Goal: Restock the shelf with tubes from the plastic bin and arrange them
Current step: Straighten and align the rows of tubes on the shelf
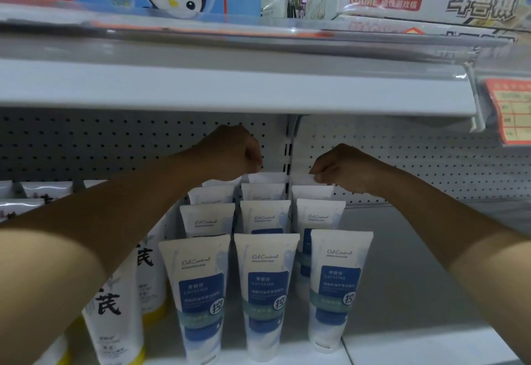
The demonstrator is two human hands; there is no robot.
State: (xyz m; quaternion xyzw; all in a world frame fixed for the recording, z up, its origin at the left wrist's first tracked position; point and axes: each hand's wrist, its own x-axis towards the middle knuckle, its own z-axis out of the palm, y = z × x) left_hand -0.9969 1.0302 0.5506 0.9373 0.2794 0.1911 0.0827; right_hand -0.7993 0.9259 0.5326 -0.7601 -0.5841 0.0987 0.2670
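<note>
Deep under the white metal shelf board (pixel 230 89), both hands are seen at the back of the display, where white plastic tubes with blue label panels (pixel 267 293) stand cap-down in three rows running from the front edge to the white perforated back panel (pixel 416 158). The left hand (pixel 230 155) is curled closed above the rearmost tubes of the left and middle rows; whether anything is pinched in it cannot be told, as the fingers are turned away. The right hand (pixel 342 168) is also curled, its fingertips (pixel 316 176) closed on or against the crimped top of the rearmost tube of the right row (pixel 311 189). The plastic bin is not in view. White tubes with yellow caps and black characters (pixel 115 316) stand just beside the left row, under the left forearm. The risk is judged to lie in the forearms, which pass directly over the front tubes: a lowered elbow or a hasty withdrawal could knock the tall, narrow-based tubes over in a chain. A rear tube pressed too hard could also be tilted against its neighbours and the row spoiled.
</note>
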